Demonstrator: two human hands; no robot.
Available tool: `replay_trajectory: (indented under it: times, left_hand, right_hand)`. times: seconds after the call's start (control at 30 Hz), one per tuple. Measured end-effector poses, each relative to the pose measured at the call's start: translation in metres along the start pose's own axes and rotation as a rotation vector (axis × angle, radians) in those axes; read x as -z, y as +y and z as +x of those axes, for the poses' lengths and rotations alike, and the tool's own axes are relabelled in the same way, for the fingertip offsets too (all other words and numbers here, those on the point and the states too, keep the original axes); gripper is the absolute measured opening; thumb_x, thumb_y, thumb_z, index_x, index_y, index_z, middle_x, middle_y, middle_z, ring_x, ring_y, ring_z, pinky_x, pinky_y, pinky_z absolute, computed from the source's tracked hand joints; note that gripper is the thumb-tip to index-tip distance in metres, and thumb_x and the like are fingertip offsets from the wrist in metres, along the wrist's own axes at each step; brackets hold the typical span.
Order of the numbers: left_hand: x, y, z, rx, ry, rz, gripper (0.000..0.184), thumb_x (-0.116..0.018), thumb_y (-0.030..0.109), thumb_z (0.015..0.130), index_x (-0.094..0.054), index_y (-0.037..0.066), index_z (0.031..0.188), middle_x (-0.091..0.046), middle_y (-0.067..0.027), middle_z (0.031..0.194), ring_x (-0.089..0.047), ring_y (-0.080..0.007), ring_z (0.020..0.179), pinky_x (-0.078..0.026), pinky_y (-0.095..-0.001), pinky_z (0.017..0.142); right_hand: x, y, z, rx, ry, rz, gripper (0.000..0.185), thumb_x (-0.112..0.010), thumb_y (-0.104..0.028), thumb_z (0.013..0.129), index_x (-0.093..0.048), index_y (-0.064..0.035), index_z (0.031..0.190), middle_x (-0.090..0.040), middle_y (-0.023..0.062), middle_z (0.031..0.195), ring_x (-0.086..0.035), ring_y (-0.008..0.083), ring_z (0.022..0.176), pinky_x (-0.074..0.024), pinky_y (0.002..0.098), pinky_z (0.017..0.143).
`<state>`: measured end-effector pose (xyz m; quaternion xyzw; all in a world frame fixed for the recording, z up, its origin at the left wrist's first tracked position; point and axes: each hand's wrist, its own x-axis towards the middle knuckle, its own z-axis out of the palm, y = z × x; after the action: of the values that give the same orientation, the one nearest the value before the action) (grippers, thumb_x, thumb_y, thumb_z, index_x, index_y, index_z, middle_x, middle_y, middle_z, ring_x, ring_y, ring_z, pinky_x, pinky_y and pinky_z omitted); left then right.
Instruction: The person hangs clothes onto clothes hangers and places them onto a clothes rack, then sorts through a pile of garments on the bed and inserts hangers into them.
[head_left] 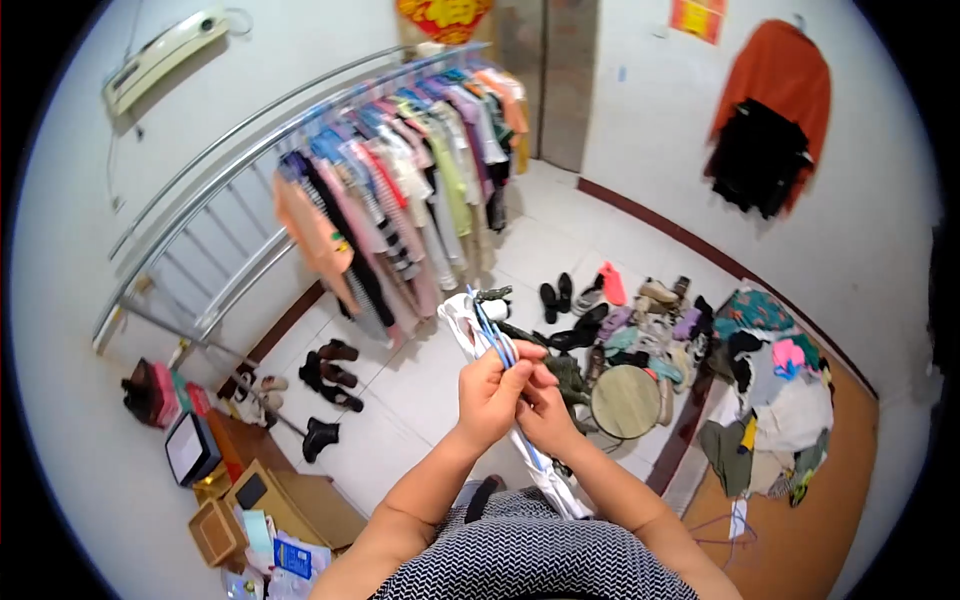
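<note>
Both my hands are together in front of my body. My left hand (488, 395) is closed around a blue hanger (491, 325), its fingers wrapped near the hanger's upper part. Beside it, my right hand (543, 405) has its fingers bent at the same hanger, touching the left; what its fingertips pinch is hidden. A white garment (552, 482) hangs from the hanger, running down to my waist and up past my left hand. Dark green cloth (570, 378) shows just beyond my right hand.
A long metal rack (215, 300) holds many hung clothes (400, 190) ahead. Shoes (322, 435) stand on the tiled floor. A round stool (626, 402) is right of my hands, near piled shoes. Clothes (795, 415) lie heaped on a brown board at the right; boxes (300, 505) sit at lower left.
</note>
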<state>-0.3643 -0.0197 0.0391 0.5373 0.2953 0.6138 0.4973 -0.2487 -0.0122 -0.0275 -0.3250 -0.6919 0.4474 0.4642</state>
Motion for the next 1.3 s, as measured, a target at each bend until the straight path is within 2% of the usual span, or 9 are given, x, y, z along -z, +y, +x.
replay_trajectory:
  times: [0.07,0.13,0.3,0.47,0.57,0.93,1.07,1.17,1.3]
  left_hand:
    - [0.034,0.01,-0.002,0.007,0.117,0.068,0.021,-0.049,0.014,0.094,-0.055,-0.004,0.104,-0.064,-0.009,0.08,-0.061,-0.0135,0.073,-0.048,-0.0235,0.066]
    - [0.07,0.016,-0.012,-0.099,0.287,0.17,0.019,-0.051,0.009,0.092,-0.057,-0.005,0.102,-0.066,-0.0104,0.082,-0.063,-0.0129,0.074,-0.05,-0.0241,0.066]
    - [0.158,0.013,-0.007,-0.071,0.667,0.318,0.02,-0.052,0.005,0.09,-0.058,-0.007,0.104,-0.067,-0.0122,0.088,-0.062,-0.014,0.082,-0.048,-0.0253,0.076]
    - [0.213,0.006,-0.011,-0.109,0.825,0.458,0.022,-0.053,0.006,0.09,-0.056,-0.008,0.107,-0.066,-0.015,0.091,-0.063,-0.0178,0.085,-0.049,-0.0285,0.079]
    - [0.246,0.0,0.02,-0.136,0.847,0.399,0.022,-0.054,0.007,0.09,-0.056,-0.007,0.107,-0.066,-0.0149,0.091,-0.063,-0.0173,0.083,-0.049,-0.0283,0.079]
    - [0.366,0.019,0.173,-0.115,0.856,0.407,0.023,-0.051,0.007,0.091,-0.054,-0.006,0.109,-0.065,-0.011,0.087,-0.06,-0.0138,0.083,-0.047,-0.0259,0.077]
    - [0.418,0.044,0.212,-0.127,0.751,0.572,0.032,-0.057,0.01,0.086,-0.052,-0.004,0.115,-0.059,-0.013,0.109,-0.054,-0.0174,0.102,-0.04,-0.0285,0.089]
    - [0.458,0.058,0.233,-0.348,0.78,1.09,0.045,-0.063,0.007,0.078,-0.05,-0.002,0.12,-0.045,-0.0164,0.129,-0.043,-0.027,0.122,-0.034,-0.0337,0.099]
    - [0.532,0.056,0.241,-0.429,0.802,1.187,0.045,-0.063,0.007,0.077,-0.052,0.002,0.12,-0.047,-0.0132,0.127,-0.046,-0.0259,0.118,-0.036,-0.0347,0.097]
  right_hand:
    - [-0.029,0.005,0.024,-0.178,-0.13,-0.16,0.036,-0.063,-0.014,0.082,-0.052,0.0007,0.113,-0.06,0.0137,0.092,-0.059,0.0266,0.076,-0.0472,0.0333,0.069]
    - [-0.058,-0.009,0.039,-0.043,-0.111,-0.172,0.042,-0.065,-0.017,0.08,-0.051,-0.0015,0.117,-0.055,0.0122,0.09,-0.057,0.0267,0.073,-0.0459,0.0332,0.066]
    - [-0.12,0.023,0.072,0.127,-0.371,-0.386,0.071,-0.071,-0.022,0.074,-0.034,0.0008,0.13,-0.043,0.0195,0.106,-0.047,0.035,0.098,-0.0413,0.0422,0.082]
    - [-0.16,0.055,0.104,0.112,-0.526,-0.483,0.066,-0.069,-0.021,0.075,-0.036,0.0,0.128,-0.045,0.0192,0.104,-0.049,0.0355,0.096,-0.0435,0.0437,0.081]
    - [-0.19,0.098,0.133,0.149,-0.549,-0.51,0.044,-0.061,-0.018,0.081,-0.045,-0.0014,0.118,-0.054,0.0151,0.097,-0.055,0.033,0.091,-0.048,0.0421,0.071]
    - [-0.235,0.129,0.311,0.013,-0.641,-0.101,0.03,-0.061,-0.022,0.084,-0.053,-0.005,0.108,-0.062,0.0181,0.078,-0.061,0.0368,0.069,-0.0474,0.0411,0.06]
    - [-0.266,0.116,0.378,0.088,-0.539,0.002,0.025,-0.061,-0.02,0.084,-0.057,-0.0029,0.102,-0.061,0.0179,0.078,-0.061,0.033,0.068,-0.0467,0.0371,0.061]
    - [-0.292,0.105,0.43,0.068,-0.486,-0.003,0.024,-0.061,-0.019,0.083,-0.058,-0.0024,0.101,-0.06,0.0166,0.076,-0.06,0.0283,0.067,-0.0459,0.0348,0.062]
    - [-0.327,0.094,0.501,0.161,-0.32,-0.055,0.024,-0.061,-0.018,0.083,-0.057,-0.0027,0.101,-0.059,0.0159,0.072,-0.059,0.025,0.063,-0.0446,0.0335,0.061]
